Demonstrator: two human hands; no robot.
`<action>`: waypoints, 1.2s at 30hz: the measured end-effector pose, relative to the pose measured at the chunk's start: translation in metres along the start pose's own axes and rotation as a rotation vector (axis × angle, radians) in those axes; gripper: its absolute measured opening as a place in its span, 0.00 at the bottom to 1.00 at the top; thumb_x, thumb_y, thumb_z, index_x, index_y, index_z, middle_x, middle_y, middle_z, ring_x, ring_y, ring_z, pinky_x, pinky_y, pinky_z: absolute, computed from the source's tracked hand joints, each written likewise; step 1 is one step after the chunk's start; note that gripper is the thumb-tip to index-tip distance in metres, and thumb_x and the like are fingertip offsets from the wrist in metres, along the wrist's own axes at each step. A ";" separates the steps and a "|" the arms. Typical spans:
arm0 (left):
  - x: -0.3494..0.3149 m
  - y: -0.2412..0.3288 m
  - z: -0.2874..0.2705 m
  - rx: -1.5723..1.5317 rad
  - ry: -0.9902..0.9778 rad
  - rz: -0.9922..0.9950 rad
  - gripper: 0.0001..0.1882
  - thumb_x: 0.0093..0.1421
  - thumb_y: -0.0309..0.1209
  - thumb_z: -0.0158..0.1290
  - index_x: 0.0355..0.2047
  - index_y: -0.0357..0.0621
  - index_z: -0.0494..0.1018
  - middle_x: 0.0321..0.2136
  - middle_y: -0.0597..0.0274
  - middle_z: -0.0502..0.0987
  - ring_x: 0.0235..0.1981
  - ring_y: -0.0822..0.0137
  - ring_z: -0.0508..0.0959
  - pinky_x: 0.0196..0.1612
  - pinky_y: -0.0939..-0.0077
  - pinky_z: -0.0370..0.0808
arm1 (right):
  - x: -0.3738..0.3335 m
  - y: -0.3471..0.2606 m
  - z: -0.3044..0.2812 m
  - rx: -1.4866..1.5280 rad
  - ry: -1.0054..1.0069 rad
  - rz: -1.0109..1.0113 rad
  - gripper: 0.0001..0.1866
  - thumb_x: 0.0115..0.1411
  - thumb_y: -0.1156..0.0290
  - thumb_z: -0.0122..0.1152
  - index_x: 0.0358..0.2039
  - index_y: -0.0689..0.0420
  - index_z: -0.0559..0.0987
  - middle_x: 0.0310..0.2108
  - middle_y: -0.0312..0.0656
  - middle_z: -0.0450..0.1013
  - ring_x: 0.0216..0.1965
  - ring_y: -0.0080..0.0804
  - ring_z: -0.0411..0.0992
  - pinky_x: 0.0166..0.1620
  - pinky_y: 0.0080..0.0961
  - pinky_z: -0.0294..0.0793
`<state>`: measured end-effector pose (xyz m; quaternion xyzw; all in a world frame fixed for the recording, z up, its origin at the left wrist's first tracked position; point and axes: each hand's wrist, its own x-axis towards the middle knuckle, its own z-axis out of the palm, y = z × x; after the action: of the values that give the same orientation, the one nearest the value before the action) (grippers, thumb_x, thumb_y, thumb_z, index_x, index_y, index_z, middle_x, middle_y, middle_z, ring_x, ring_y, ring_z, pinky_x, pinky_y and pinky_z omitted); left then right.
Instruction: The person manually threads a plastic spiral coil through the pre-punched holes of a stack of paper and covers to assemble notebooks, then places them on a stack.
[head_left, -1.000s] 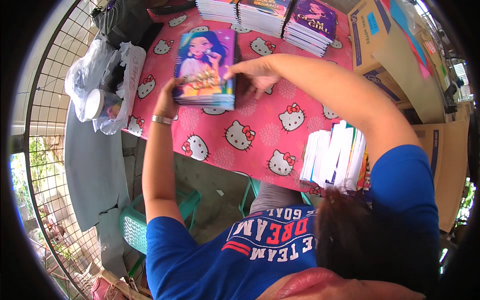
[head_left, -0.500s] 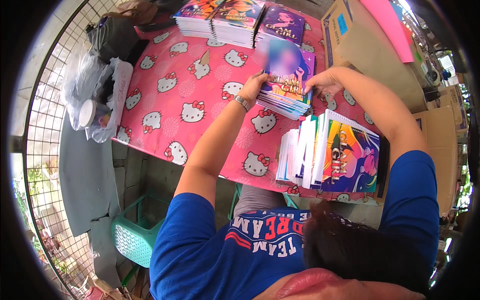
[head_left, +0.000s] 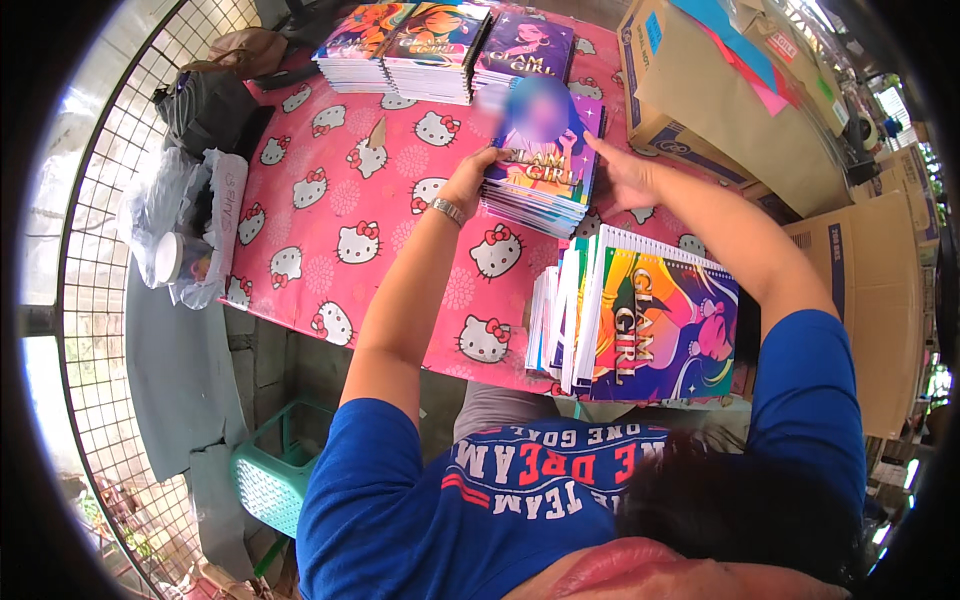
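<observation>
A stack of spiral notebooks [head_left: 540,178] with purple illustrated covers rests on the table between my hands. My left hand [head_left: 474,177] grips its left edge, thumb on the top cover. On the opposite edge, my right hand [head_left: 622,178] presses with its thumb near the upper corner; its other fingers are bent beside the stack and partly hidden. Nearer to me lies a second pile of spiral notebooks [head_left: 668,325], with a yellow and purple cover on top and page edges fanned to the left.
Three more notebook stacks stand at the far edge: orange [head_left: 362,35], orange and dark [head_left: 437,40], purple [head_left: 527,45]. Cardboard boxes [head_left: 720,110] line the right side. A white container [head_left: 228,205] with plastic bags sits at the table's left edge. A green stool [head_left: 272,480] is below left.
My right hand has moved from the stack's lower right corner up along its right edge. The stack's page edges look more even. The whole view has shifted slightly.
</observation>
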<state>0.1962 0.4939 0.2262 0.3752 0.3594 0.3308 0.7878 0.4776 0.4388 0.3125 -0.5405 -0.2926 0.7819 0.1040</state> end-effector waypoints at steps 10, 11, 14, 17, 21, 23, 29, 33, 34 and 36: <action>0.008 0.017 0.006 0.148 0.031 -0.068 0.13 0.59 0.41 0.55 0.38 0.47 0.76 0.31 0.67 0.78 0.33 0.69 0.77 0.41 0.73 0.72 | 0.017 -0.008 -0.004 -0.129 0.070 -0.043 0.62 0.46 0.17 0.49 0.70 0.51 0.59 0.71 0.50 0.53 0.71 0.49 0.48 0.69 0.58 0.41; 0.012 0.018 -0.004 0.187 0.036 -0.089 0.13 0.58 0.41 0.56 0.37 0.47 0.76 0.31 0.67 0.78 0.32 0.69 0.76 0.41 0.72 0.72 | 0.018 -0.009 -0.005 -0.135 0.066 -0.007 0.62 0.46 0.17 0.49 0.70 0.51 0.58 0.71 0.50 0.52 0.72 0.49 0.46 0.70 0.59 0.39; 0.020 0.033 -0.017 0.257 -0.004 -0.157 0.14 0.57 0.43 0.58 0.37 0.48 0.76 0.32 0.67 0.77 0.32 0.70 0.76 0.42 0.71 0.72 | -0.006 -0.010 0.006 -0.251 -0.130 0.017 0.65 0.45 0.17 0.49 0.72 0.52 0.52 0.73 0.52 0.44 0.73 0.51 0.41 0.69 0.62 0.33; 0.023 0.060 -0.002 0.262 0.034 -0.268 0.29 0.56 0.49 0.61 0.53 0.45 0.73 0.44 0.63 0.77 0.39 0.68 0.77 0.49 0.70 0.72 | -0.025 -0.006 -0.006 -0.413 0.078 -0.019 0.57 0.54 0.24 0.50 0.72 0.54 0.52 0.72 0.50 0.48 0.71 0.46 0.48 0.69 0.55 0.44; 0.024 0.046 0.031 0.417 -0.069 -0.035 0.41 0.58 0.47 0.63 0.66 0.44 0.59 0.52 0.56 0.75 0.54 0.65 0.73 0.56 0.66 0.71 | -0.135 -0.005 0.031 -0.771 0.413 -0.354 0.40 0.66 0.40 0.50 0.69 0.56 0.60 0.65 0.46 0.63 0.63 0.36 0.64 0.62 0.35 0.63; 0.031 0.040 0.019 0.574 0.016 0.087 0.44 0.58 0.47 0.63 0.68 0.45 0.57 0.55 0.51 0.74 0.57 0.63 0.72 0.58 0.67 0.70 | -0.183 0.020 0.027 -1.008 0.504 -0.554 0.38 0.67 0.43 0.52 0.67 0.58 0.64 0.61 0.46 0.67 0.59 0.34 0.67 0.60 0.31 0.66; -0.012 0.057 0.030 0.515 0.441 0.607 0.43 0.60 0.52 0.60 0.67 0.40 0.60 0.61 0.43 0.68 0.59 0.56 0.71 0.60 0.66 0.67 | -0.241 0.157 0.069 -0.725 1.113 -0.615 0.39 0.58 0.46 0.66 0.59 0.63 0.70 0.50 0.51 0.74 0.42 0.35 0.75 0.48 0.31 0.75; -0.130 0.033 0.089 0.577 0.268 0.668 0.24 0.63 0.39 0.59 0.55 0.38 0.74 0.50 0.52 0.78 0.52 0.64 0.76 0.56 0.71 0.70 | -0.211 0.216 0.094 -0.030 0.770 -0.754 0.24 0.57 0.57 0.70 0.44 0.65 0.78 0.32 0.43 0.79 0.33 0.27 0.75 0.38 0.26 0.74; -0.160 0.027 0.094 0.538 0.268 0.639 0.21 0.63 0.36 0.59 0.54 0.38 0.75 0.49 0.52 0.79 0.51 0.65 0.77 0.56 0.71 0.70 | -0.213 0.217 0.097 -0.077 0.810 -0.762 0.21 0.58 0.59 0.70 0.42 0.64 0.79 0.30 0.43 0.79 0.32 0.26 0.75 0.37 0.26 0.74; -0.206 0.027 0.118 0.539 0.244 0.556 0.22 0.65 0.34 0.56 0.56 0.37 0.73 0.52 0.54 0.77 0.52 0.67 0.76 0.57 0.73 0.69 | -0.221 0.215 0.099 -0.173 0.910 -0.782 0.16 0.59 0.63 0.68 0.39 0.63 0.80 0.27 0.42 0.78 0.29 0.24 0.74 0.36 0.26 0.73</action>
<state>0.1784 0.3027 0.3682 0.6089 0.4091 0.4673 0.4934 0.5085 0.1253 0.3876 -0.6795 -0.4583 0.3493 0.4541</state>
